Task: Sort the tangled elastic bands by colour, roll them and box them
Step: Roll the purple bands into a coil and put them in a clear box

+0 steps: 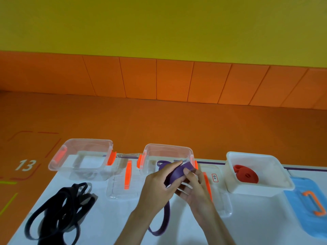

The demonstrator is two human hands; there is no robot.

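Black, progress: the black bands lie in a loose tangle on the worktop at the far left, unrolled and outside any box. This colour looks wholly undone.
Purple, progress: the purple band is partly wound into a coil in front of the middle box. Its free tail hangs down to the worktop near the lower edge. I judge this to be the step in hand.
Red, progress: the red band is rolled and boxed, so this colour looks finished apart from the lid.
Left hand: the left hand has its fingers curled round the purple coil from the left.
Right hand: the right hand holds the same coil, with the thumb on top and the fingers beneath.
Left clear box: the left clear box stands open with orange clips. I see no band inside it.
Clear lid: a clear lid lies flat between the two clear boxes.
Middle clear box: the middle clear box stands open. A purple loop shows at it, but I cannot tell whether this is a second band or the end of the held one.
Second clear lid: a second clear lid lies just right of the hands, with a small label beside it.
White box: the white box is open and holds the red roll.
Blue lid: a blue lid lies at the far right, off its box.
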